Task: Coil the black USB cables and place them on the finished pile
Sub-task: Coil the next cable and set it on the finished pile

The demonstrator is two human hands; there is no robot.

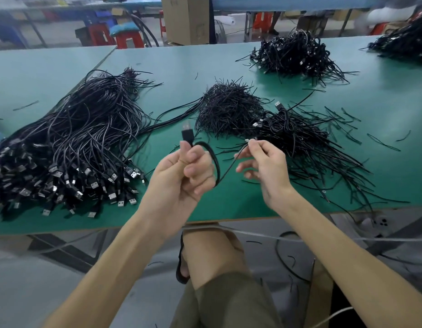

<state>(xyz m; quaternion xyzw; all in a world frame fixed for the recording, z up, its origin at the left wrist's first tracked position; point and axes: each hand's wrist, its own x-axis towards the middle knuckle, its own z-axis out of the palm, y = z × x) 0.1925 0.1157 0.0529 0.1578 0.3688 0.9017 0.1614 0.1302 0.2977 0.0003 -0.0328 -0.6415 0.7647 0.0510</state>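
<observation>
My left hand [185, 170] is shut on a black USB cable [215, 162], with the USB plug sticking up above my thumb. The cable curves in a loop out from my fist and runs up to my right hand [262, 162], which pinches the cable's other end between thumb and forefinger. Both hands hover above the front edge of the green table [158, 67]. A big heap of uncoiled black USB cables [70, 147] lies to the left, plugs toward me. A pile of coiled cables [292, 136] lies just beyond my right hand.
A mound of short black ties [228, 107] sits in the table's middle, with loose ties scattered to the right. Two more cable piles [292, 53] [404, 43] lie at the far right. Red stools and a cardboard box [186, 20] stand behind the table. My knee is under the table edge.
</observation>
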